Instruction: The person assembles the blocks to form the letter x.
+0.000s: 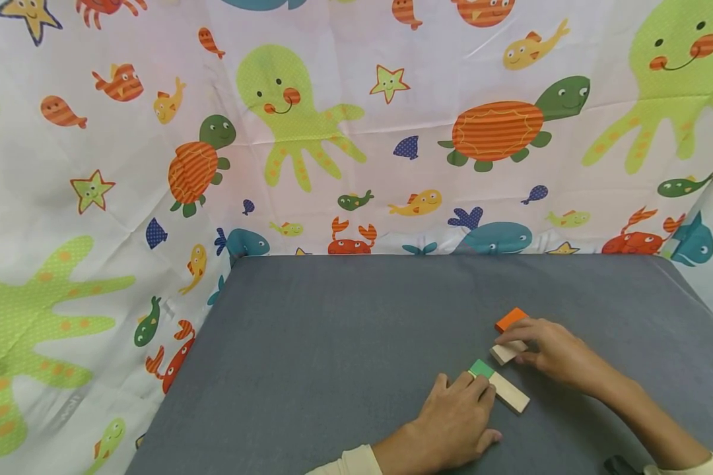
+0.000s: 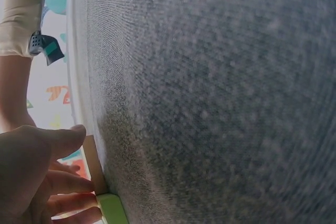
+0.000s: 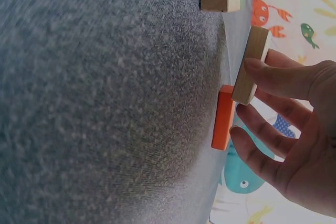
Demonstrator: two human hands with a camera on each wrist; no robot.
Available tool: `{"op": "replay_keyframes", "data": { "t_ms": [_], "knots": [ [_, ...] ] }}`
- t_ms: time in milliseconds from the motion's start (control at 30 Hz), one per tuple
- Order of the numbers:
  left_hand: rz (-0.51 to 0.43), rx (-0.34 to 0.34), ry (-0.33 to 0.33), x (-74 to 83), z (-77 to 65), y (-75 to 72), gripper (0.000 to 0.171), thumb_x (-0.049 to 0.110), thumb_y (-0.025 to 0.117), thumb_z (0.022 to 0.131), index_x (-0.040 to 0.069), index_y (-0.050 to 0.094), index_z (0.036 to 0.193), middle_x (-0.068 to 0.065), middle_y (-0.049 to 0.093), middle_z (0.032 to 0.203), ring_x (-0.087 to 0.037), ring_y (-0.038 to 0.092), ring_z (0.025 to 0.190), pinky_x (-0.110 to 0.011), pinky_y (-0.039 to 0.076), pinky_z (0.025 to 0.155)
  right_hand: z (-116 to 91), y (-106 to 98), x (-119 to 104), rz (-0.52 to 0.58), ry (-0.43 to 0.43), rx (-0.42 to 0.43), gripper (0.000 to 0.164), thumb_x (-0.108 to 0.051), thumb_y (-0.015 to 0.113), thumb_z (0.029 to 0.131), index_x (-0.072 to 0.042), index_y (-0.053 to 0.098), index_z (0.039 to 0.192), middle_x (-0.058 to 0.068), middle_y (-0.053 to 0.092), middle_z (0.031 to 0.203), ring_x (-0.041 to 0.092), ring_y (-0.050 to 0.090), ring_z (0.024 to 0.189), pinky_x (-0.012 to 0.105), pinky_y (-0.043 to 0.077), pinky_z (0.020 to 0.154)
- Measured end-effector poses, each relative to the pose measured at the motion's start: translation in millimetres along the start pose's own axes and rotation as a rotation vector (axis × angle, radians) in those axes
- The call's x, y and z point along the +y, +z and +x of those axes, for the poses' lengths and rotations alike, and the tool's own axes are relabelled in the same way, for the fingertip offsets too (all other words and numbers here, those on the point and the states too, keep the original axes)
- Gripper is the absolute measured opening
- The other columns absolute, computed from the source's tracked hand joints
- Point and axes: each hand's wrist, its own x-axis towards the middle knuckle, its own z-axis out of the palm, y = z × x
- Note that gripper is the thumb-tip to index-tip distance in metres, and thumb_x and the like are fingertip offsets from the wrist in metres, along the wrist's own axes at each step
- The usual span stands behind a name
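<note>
In the head view my right hand (image 1: 555,356) pinches a plain wooden block (image 1: 507,351) between thumb and fingers. The right wrist view shows that block tilted, with the thumb on one broad face and the other fingers spread behind. Just beyond it, an orange block (image 1: 511,319) rests on the grey table. My left hand (image 1: 453,417) lies over a green block (image 1: 482,369), its fingertips against the near side and its thumb held apart. A second plain wooden block (image 1: 510,393) extends end to end from the green one. The left fingers partly hide the green block.
Grey cloth covers the table (image 1: 333,343). Behind it and along the left hangs a white curtain (image 1: 392,191) printed with sea animals. A dark device (image 2: 48,46) sits on the right sleeve's cuff.
</note>
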Motion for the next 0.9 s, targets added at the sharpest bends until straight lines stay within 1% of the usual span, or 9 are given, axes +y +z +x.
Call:
{"op": "replay_keyframes", "data": {
  "t_ms": [100,200,300,433,600,667,900],
  "knots": [
    [-0.01,-0.018,0.009,-1.1,0.3,-0.7,0.065,0.07,0.054,0.101,0.025,0.059,0.148,0.015,0.055,0.134,-0.003,0.052,0.119,-0.027,0.04,0.081,1.2,0.7,-1.2,-0.001,0.003,-0.008,0.042,0.002,0.087,0.081,-0.024,0.082,0.114,0.002,0.076,0.12,0.03,0.07,0.11,0.059,0.055,0.089],
    [-0.02,-0.032,0.018,-2.2,0.4,-1.2,0.066,0.069,0.052,0.102,0.024,0.059,0.149,0.014,0.055,0.136,-0.003,0.052,0.12,-0.028,0.042,0.082,1.8,1.6,-1.9,-0.016,-0.012,0.0,0.042,0.002,0.088,0.08,-0.024,0.082,0.114,0.0,0.076,0.119,0.029,0.07,0.109,0.056,0.055,0.088],
    [-0.03,-0.045,0.021,-2.8,0.5,-1.3,0.066,0.069,0.051,0.102,0.024,0.058,0.15,0.013,0.055,0.138,-0.003,0.052,0.122,-0.028,0.043,0.084,2.7,2.3,-2.0,-0.027,-0.029,0.0,0.042,0.002,0.088,0.08,-0.023,0.082,0.113,0.001,0.075,0.119,0.03,0.07,0.109,0.055,0.055,0.087],
    [-0.036,-0.056,0.019,-3.2,1.2,-1.0,0.066,0.069,0.051,0.103,0.024,0.057,0.151,0.013,0.054,0.139,-0.004,0.051,0.123,-0.029,0.044,0.085,4.3,2.6,-2.4,-0.022,-0.025,-0.021,0.042,0.002,0.087,0.081,-0.024,0.082,0.113,0.004,0.075,0.122,0.032,0.069,0.11,0.055,0.055,0.086],
    [-0.033,-0.059,0.017,-2.9,1.9,-1.1,0.066,0.069,0.051,0.102,0.024,0.057,0.15,0.014,0.054,0.138,-0.004,0.051,0.123,-0.029,0.044,0.085,6.8,3.6,-1.8,-0.007,-0.016,-0.047,0.041,0.001,0.087,0.081,-0.024,0.082,0.114,0.004,0.075,0.122,0.032,0.069,0.111,0.053,0.055,0.084],
    [-0.033,-0.061,0.017,-2.8,2.0,-1.5,0.066,0.07,0.051,0.102,0.024,0.057,0.15,0.014,0.054,0.138,-0.004,0.051,0.123,-0.029,0.044,0.085,7.6,4.7,-1.2,-0.007,-0.014,-0.055,0.041,0.001,0.087,0.081,-0.025,0.082,0.113,0.004,0.075,0.122,0.032,0.069,0.111,0.054,0.055,0.085],
    [-0.02,-0.051,0.018,-2.2,1.1,-2.8,0.066,0.07,0.052,0.102,0.024,0.059,0.149,0.014,0.055,0.135,-0.003,0.052,0.121,-0.029,0.044,0.084,9.7,9.0,0.7,-0.006,-0.042,-0.072,0.042,0.002,0.086,0.081,-0.025,0.083,0.112,0.003,0.076,0.121,0.032,0.07,0.111,0.052,0.056,0.085]
  ]
}}
